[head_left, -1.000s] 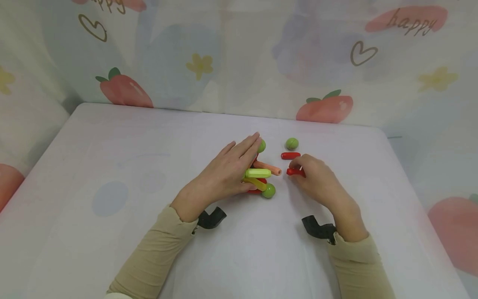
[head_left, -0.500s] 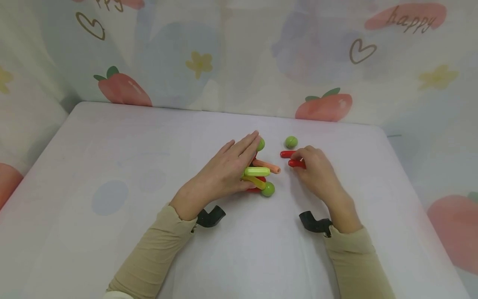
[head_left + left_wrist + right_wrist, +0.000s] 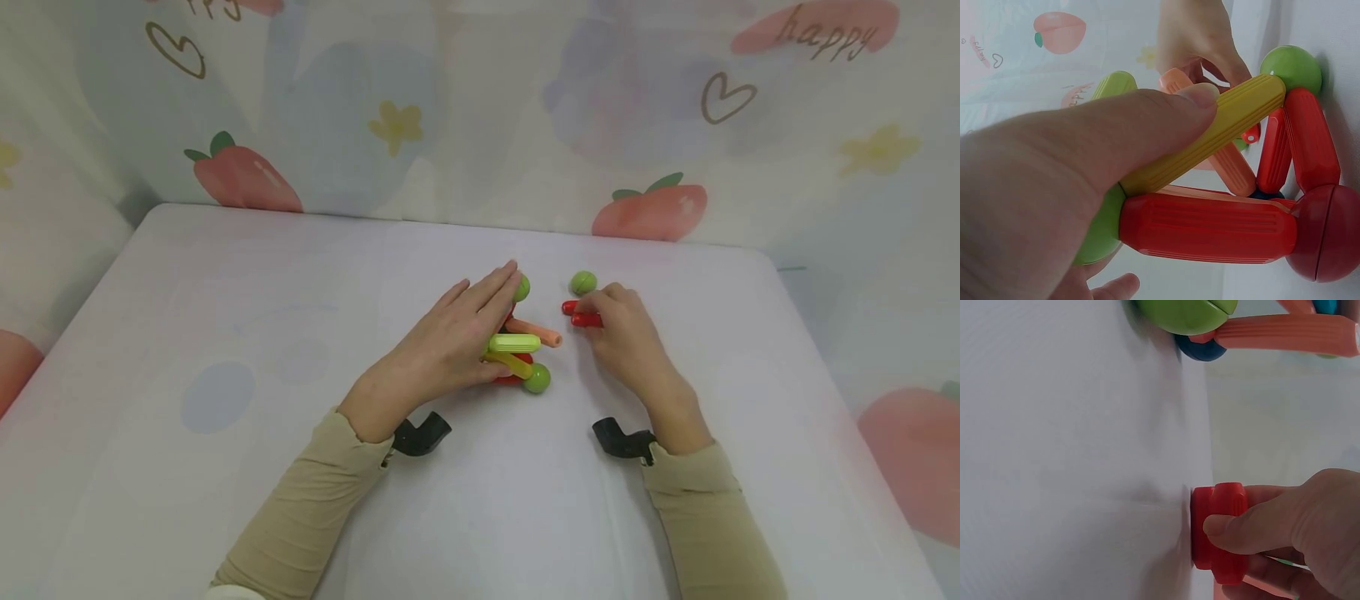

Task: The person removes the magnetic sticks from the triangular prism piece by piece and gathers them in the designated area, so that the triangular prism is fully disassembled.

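A toy structure [image 3: 525,354] of ribbed rods and balls stands mid-table. It has a yellow rod [image 3: 1210,134], red rods [image 3: 1210,228], an orange rod [image 3: 536,331] and green balls [image 3: 537,379]. My left hand [image 3: 487,333] holds it, fingers stretched over the top and the thumb [image 3: 1147,119] pressed on the yellow rod. To the right, my right hand [image 3: 600,312] pinches a loose red rod [image 3: 1219,540] low on the table. That rod lies right beside a second red rod [image 3: 570,307]. A loose green ball [image 3: 582,282] sits just beyond them.
The white table [image 3: 225,333] is backed by a cloth printed with strawberries and hearts [image 3: 652,208]. A black wrist mount [image 3: 423,433] shows under each sleeve. The table's right edge [image 3: 825,375] runs close to my right arm.
My right hand has carried its red rod away from me, up against the other red rod near the loose green ball. The left hand and structure have stayed put.
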Motion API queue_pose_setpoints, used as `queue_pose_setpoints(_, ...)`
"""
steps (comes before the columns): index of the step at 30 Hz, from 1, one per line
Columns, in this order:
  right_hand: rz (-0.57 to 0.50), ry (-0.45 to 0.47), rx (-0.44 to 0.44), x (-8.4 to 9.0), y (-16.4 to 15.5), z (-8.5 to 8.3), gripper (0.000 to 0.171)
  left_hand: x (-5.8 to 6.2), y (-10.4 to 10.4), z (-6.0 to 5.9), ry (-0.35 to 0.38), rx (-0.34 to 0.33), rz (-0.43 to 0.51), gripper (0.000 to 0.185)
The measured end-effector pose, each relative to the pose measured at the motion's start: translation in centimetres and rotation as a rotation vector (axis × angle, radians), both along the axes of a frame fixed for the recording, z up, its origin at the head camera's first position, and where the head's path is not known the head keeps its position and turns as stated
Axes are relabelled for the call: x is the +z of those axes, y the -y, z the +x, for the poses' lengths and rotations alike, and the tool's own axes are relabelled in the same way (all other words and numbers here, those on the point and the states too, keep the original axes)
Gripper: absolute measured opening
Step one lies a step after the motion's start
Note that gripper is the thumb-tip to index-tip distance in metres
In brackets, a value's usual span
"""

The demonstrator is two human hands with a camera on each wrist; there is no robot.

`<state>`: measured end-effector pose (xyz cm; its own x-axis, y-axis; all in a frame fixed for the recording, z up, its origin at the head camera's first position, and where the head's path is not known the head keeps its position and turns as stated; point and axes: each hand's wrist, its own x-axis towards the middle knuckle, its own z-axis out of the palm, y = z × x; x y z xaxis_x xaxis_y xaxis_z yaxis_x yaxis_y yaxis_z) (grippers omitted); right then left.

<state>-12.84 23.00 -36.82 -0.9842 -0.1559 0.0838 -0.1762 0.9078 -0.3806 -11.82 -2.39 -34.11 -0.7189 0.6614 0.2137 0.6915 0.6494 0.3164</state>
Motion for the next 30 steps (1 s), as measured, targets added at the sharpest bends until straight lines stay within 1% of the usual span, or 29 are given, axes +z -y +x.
queue_pose_setpoints(7, 0.006, -0.024, 0.014, -0.2, 0.2, 0.0, 0.028, 0.1, -0.1, 0.0, 0.01, 0.004, -0.011, 0.102)
queue_pose_setpoints(11, 0.003, -0.031, 0.007, -0.4, 0.2, -0.2, 0.026, 0.2, -0.1, 0.0, 0.021, 0.006, -0.023, 0.102)
queue_pose_setpoints(14, 0.003, -0.031, 0.003, -0.6, 0.2, -0.3, 0.024, 0.2, -0.1, 0.0, 0.014, 0.005, -0.024, 0.102)
queue_pose_setpoints(21, -0.013, -0.021, -0.031, -1.2, 0.1, -0.6, 0.025, 0.2, -0.1, 0.0, 0.007, 0.001, -0.015, 0.101)
queue_pose_setpoints(30, -0.008, -0.03, -0.083, -1.6, 0.2, -0.6, 0.015, 0.1, 0.0, 0.1, 0.016, 0.005, -0.024, 0.102)
